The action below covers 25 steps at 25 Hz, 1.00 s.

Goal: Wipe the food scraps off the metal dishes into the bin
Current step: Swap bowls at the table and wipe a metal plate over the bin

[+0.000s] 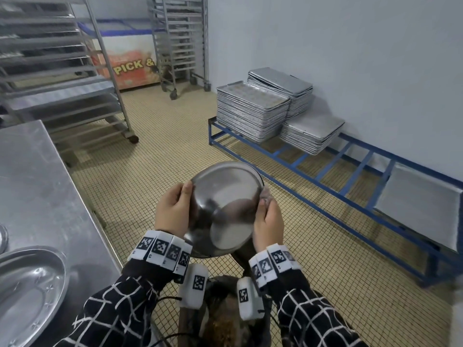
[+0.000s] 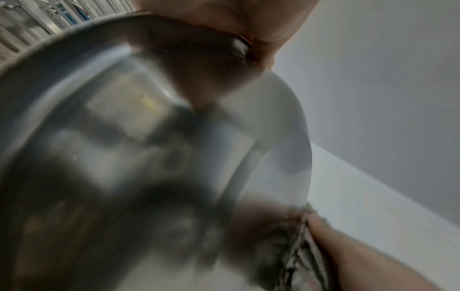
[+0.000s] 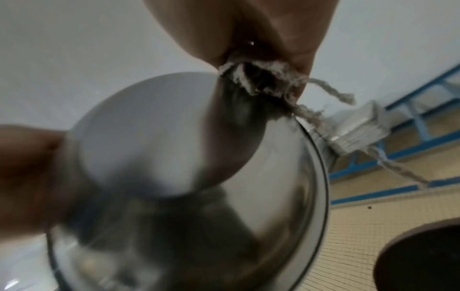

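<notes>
Fingers [image 1: 186,190] of our left hand [image 1: 172,211] curl over the near-left rim of the metal bowl [image 1: 225,209], thumb clamped on the edge; our right hand [image 1: 269,221] pinches a frayed grey cloth [image 3: 251,78] against the opposite rim. The bowl is held tilted, its underside toward us, mouth facing away and down, above the dark bin [image 1: 225,314] between our forearms. To wipe well — we judge — keep the left grip firm and the open side angled over the bin, then sweep the cloth round the inner wall toward the lowest lip. Whether scraps remain inside we cannot tell. Another metal dish [image 1: 27,291] waits on the steel table [image 1: 37,184].
</notes>
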Each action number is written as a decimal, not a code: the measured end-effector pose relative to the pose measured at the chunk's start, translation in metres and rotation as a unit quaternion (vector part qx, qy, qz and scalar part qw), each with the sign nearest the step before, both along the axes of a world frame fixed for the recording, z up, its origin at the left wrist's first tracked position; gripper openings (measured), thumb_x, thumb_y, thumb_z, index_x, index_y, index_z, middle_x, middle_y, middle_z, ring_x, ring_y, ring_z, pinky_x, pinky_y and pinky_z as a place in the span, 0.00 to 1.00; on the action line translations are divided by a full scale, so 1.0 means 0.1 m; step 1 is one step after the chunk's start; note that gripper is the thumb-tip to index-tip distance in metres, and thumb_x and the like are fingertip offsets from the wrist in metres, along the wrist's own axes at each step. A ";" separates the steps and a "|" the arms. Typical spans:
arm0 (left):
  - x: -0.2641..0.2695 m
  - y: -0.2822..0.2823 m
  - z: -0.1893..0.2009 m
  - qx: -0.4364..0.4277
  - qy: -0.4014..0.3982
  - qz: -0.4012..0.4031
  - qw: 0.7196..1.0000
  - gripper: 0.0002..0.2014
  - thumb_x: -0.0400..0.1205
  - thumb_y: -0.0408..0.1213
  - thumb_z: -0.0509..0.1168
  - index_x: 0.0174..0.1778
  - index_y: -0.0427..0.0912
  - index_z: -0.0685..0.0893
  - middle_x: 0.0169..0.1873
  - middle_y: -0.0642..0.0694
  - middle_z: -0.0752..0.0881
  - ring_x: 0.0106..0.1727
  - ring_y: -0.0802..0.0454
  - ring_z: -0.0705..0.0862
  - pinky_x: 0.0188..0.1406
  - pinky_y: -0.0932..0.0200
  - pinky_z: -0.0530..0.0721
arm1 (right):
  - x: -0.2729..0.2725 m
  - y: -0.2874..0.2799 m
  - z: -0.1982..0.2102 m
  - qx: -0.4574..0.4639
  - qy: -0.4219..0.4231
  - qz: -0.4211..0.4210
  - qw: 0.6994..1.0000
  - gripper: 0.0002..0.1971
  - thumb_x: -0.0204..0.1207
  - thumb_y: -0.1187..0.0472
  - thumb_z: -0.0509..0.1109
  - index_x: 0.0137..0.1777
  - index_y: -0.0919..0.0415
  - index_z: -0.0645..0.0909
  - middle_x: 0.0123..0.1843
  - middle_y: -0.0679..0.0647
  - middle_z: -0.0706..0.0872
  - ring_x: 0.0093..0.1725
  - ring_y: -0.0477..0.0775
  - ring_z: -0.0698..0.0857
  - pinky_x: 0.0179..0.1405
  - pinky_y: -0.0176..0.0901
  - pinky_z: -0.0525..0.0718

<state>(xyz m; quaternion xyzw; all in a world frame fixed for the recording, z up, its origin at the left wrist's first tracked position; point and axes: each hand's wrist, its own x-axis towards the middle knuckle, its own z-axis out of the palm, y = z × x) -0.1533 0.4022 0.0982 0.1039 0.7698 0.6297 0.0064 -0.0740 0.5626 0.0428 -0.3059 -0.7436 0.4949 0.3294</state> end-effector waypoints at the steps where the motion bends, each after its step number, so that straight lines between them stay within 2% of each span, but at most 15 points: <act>1: -0.01 0.01 0.00 -0.001 -0.001 0.004 1.000 0.16 0.86 0.45 0.59 0.41 0.39 0.84 0.38 0.33 0.84 0.37 0.44 0.79 0.47 0.39 0.82 | 0.01 -0.08 0.03 0.038 0.018 0.023 0.999 0.21 0.86 0.54 0.53 0.76 0.57 0.70 0.77 0.50 0.71 0.77 0.46 0.69 0.73 0.42 0.71; 3: -0.01 0.03 -0.02 -0.011 0.005 0.002 1.000 0.16 0.86 0.46 0.58 0.42 0.39 0.83 0.38 0.32 0.84 0.37 0.41 0.79 0.46 0.38 0.82 | -0.01 -0.30 0.13 0.155 0.025 0.071 0.985 0.24 0.86 0.50 0.50 0.80 0.53 0.63 0.83 0.49 0.61 0.81 0.44 0.59 0.78 0.45 0.62; 4: 0.01 0.06 -0.02 -0.014 0.011 -0.006 1.000 0.16 0.85 0.46 0.59 0.41 0.39 0.83 0.37 0.33 0.84 0.37 0.40 0.80 0.45 0.38 0.82 | -0.04 -0.40 0.18 0.235 0.005 0.087 0.968 0.25 0.86 0.49 0.47 0.81 0.53 0.62 0.83 0.49 0.60 0.82 0.46 0.56 0.80 0.48 0.57; 6: 0.05 0.09 -0.01 -0.019 0.025 -0.018 0.999 0.14 0.85 0.46 0.60 0.38 0.43 0.83 0.32 0.39 0.85 0.34 0.45 0.80 0.38 0.42 0.81 | -0.10 -0.52 0.25 0.345 -0.029 0.083 0.934 0.26 0.85 0.48 0.46 0.80 0.55 0.64 0.82 0.51 0.63 0.83 0.50 0.56 0.82 0.49 0.49; 7: 0.07 0.10 -0.01 -0.022 0.030 -0.022 0.999 0.14 0.84 0.46 0.61 0.36 0.46 0.83 0.29 0.44 0.84 0.31 0.50 0.80 0.33 0.46 0.81 | -0.14 -0.52 0.29 0.352 -0.032 0.065 0.933 0.25 0.85 0.49 0.46 0.79 0.56 0.66 0.81 0.52 0.65 0.82 0.52 0.58 0.82 0.48 0.49; 9: 0.09 0.09 0.02 -0.021 0.033 -0.029 0.999 0.14 0.84 0.47 0.61 0.34 0.49 0.83 0.26 0.50 0.83 0.29 0.54 0.79 0.30 0.55 0.78 | -0.22 -0.43 0.33 0.301 -0.033 0.012 0.953 0.25 0.85 0.49 0.46 0.77 0.57 0.69 0.80 0.52 0.68 0.81 0.52 0.61 0.82 0.50 0.53; 11: 0.06 0.05 0.01 -0.012 0.029 -0.031 0.999 0.15 0.84 0.47 0.61 0.35 0.47 0.83 0.28 0.44 0.84 0.32 0.48 0.81 0.34 0.50 0.81 | -0.27 -0.28 0.31 0.185 -0.011 -0.024 0.982 0.24 0.86 0.50 0.47 0.75 0.60 0.71 0.78 0.53 0.70 0.80 0.52 0.64 0.79 0.52 0.63; 13: 0.03 0.00 -0.03 0.001 0.009 -0.027 1.000 0.15 0.84 0.47 0.61 0.37 0.44 0.84 0.34 0.36 0.85 0.35 0.44 0.81 0.40 0.46 0.81 | -0.25 -0.12 0.24 0.006 0.032 -0.056 0.998 0.20 0.87 0.55 0.50 0.73 0.58 0.73 0.75 0.51 0.75 0.76 0.51 0.70 0.74 0.45 0.69; 15: 0.01 -0.05 -0.08 0.028 -0.023 -0.014 0.999 0.15 0.84 0.48 0.61 0.40 0.42 0.85 0.39 0.33 0.85 0.39 0.42 0.82 0.45 0.46 0.82 | -0.15 0.06 0.11 -0.165 0.038 -0.086 0.982 0.18 0.87 0.55 0.52 0.72 0.53 0.75 0.71 0.48 0.78 0.73 0.52 0.74 0.69 0.40 0.68; 17: -0.01 -0.09 -0.11 0.053 -0.054 0.000 0.997 0.15 0.84 0.50 0.61 0.42 0.45 0.87 0.40 0.37 0.87 0.43 0.41 0.84 0.48 0.46 0.84 | -0.04 0.17 0.00 -0.261 -0.009 -0.077 0.962 0.18 0.86 0.51 0.54 0.72 0.50 0.75 0.71 0.49 0.79 0.71 0.55 0.75 0.73 0.47 0.68; 19: -0.04 -0.11 -0.13 0.063 -0.067 0.013 0.996 0.14 0.84 0.50 0.60 0.42 0.48 0.86 0.39 0.44 0.87 0.43 0.45 0.84 0.47 0.49 0.84 | 0.03 0.20 -0.04 -0.263 -0.040 -0.056 0.962 0.19 0.85 0.47 0.55 0.72 0.50 0.75 0.69 0.50 0.80 0.69 0.56 0.76 0.72 0.53 0.72; 20: -0.06 -0.12 -0.14 0.060 -0.067 0.012 0.996 0.13 0.84 0.50 0.60 0.42 0.49 0.86 0.38 0.47 0.86 0.43 0.48 0.84 0.45 0.52 0.83 | 0.05 0.21 -0.02 -0.245 -0.036 -0.052 0.968 0.19 0.85 0.47 0.55 0.70 0.50 0.75 0.66 0.50 0.81 0.66 0.55 0.78 0.68 0.51 0.74; 23: -0.10 -0.16 -0.19 0.010 -0.049 -0.023 0.998 0.10 0.85 0.48 0.59 0.52 0.51 0.83 0.47 0.51 0.86 0.49 0.53 0.83 0.46 0.60 0.80 | 0.10 0.27 0.17 -0.164 -0.021 -0.025 0.986 0.16 0.85 0.47 0.55 0.65 0.52 0.77 0.57 0.46 0.83 0.55 0.49 0.80 0.49 0.38 0.75; 25: -0.09 -0.17 -0.20 -0.026 -0.050 -0.058 0.997 0.12 0.84 0.49 0.59 0.61 0.52 0.80 0.54 0.54 0.84 0.53 0.58 0.82 0.46 0.64 0.80 | 0.11 0.36 0.33 -0.078 -0.052 0.026 0.995 0.12 0.86 0.49 0.55 0.59 0.52 0.76 0.47 0.40 0.81 0.45 0.41 0.79 0.36 0.27 0.70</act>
